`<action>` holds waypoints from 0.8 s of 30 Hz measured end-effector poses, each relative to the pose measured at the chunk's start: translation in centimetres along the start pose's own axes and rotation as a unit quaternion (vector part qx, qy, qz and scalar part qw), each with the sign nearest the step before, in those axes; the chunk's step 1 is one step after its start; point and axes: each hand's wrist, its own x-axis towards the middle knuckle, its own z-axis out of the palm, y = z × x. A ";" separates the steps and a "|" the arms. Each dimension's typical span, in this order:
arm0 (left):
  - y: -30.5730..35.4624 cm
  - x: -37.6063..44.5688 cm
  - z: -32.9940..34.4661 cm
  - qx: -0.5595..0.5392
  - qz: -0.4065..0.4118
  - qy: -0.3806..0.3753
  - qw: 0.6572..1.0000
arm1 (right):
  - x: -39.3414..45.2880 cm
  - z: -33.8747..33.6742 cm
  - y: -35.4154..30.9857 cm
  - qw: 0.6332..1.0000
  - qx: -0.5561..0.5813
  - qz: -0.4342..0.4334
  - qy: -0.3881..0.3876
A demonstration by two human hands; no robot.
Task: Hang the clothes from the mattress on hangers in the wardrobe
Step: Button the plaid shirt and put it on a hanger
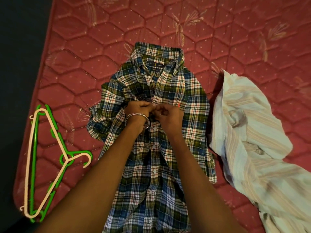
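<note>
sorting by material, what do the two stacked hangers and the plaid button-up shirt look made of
Green hanger and cream hanger: likely moulded plastic, smooth with a slight sheen and small moulded hooks. Plaid button-up shirt: thin woven fabric, probably cotton, matte and softly creased.
</note>
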 end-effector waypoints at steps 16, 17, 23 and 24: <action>0.0 -0.6 0.1 0.050 0.028 -0.027 0.998 | 0.4 -1.8 -1.9 0.992 -0.058 -0.047 -0.106; 0.0 -0.7 0.4 0.035 0.002 -0.033 0.999 | 0.5 -2.2 -1.8 0.988 -0.042 -0.041 -0.140; -1.4 -1.3 -0.9 0.218 0.058 0.066 0.972 | 0.4 -2.9 0.2 0.993 -0.106 0.015 -0.042; -2.3 -1.7 -1.8 0.270 0.075 0.118 0.953 | -0.3 -3.3 1.1 0.988 -0.135 0.037 0.057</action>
